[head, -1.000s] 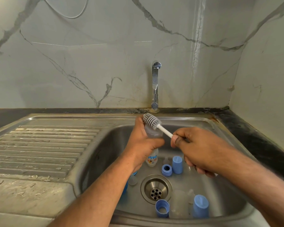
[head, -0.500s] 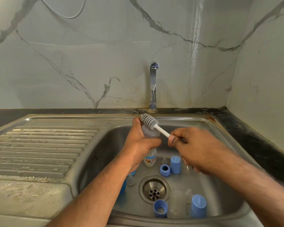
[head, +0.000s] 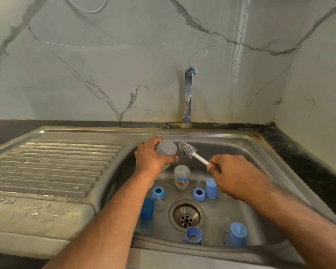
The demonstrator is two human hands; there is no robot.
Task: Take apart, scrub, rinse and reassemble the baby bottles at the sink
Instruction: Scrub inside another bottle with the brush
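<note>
My left hand point(head: 153, 159) grips a clear baby bottle point(head: 166, 150) over the back left of the sink basin point(head: 260, 171). My right hand point(head: 239, 176) holds the white handle of a bottle brush, whose grey bristle head point(head: 186, 149) is just to the right of that bottle and outside it. A second clear bottle point(head: 181, 177) with a printed label stands in the basin below the two hands. Blue collars point(head: 158, 192) point(head: 199, 194) point(head: 193, 235) and blue caps point(head: 211, 188) point(head: 238, 234) point(head: 147, 208) lie around the drain point(head: 186, 215).
A chrome tap point(head: 188, 94) rises behind the basin, with no water running. The ribbed draining board point(head: 56, 167) fills the left side. A clear teat point(head: 159, 203) lies beside the left cap. Marble walls close off the back and right.
My left hand moved left with its bottle, uncovering the labelled bottle in the basin. The brush head, which lay at the bottle's top, now sits beside it on the right.
</note>
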